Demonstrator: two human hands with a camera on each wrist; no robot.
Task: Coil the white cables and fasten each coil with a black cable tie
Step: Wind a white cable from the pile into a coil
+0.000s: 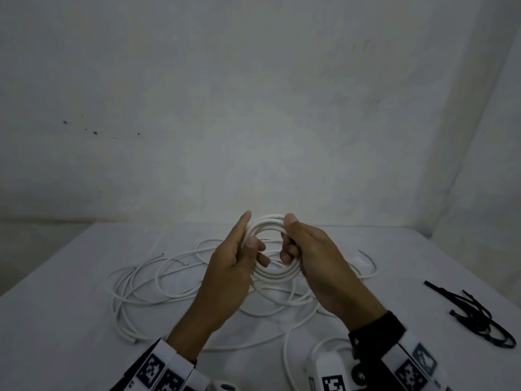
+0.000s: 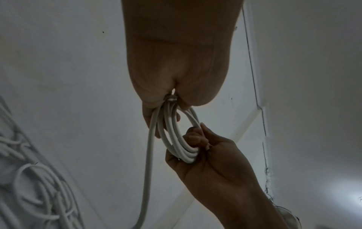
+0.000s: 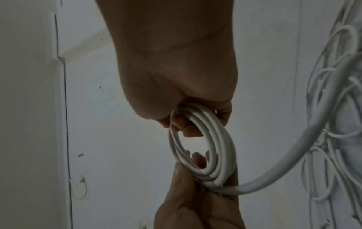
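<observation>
1. A white cable coil [image 1: 270, 246] of several turns is held upright above the middle of the desk [image 1: 56, 320], gripped on one side by the left hand [image 1: 234, 266] and on the other by the right hand [image 1: 313, 258].
2. Its fingertip contact is partly hidden; a loose tail [image 2: 147, 178] hangs down.
3. Uncoiled white cables [image 1: 146, 280] lie beneath.
4. Black cable ties [image 1: 476, 314] lie near the right edge.

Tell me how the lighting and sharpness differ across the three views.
Head view: dim, soft, corners darkened; coil and black ties readable. Left wrist view: left hand backlit, dark. Right wrist view: right hand shadowed, loose cable blurred.
</observation>
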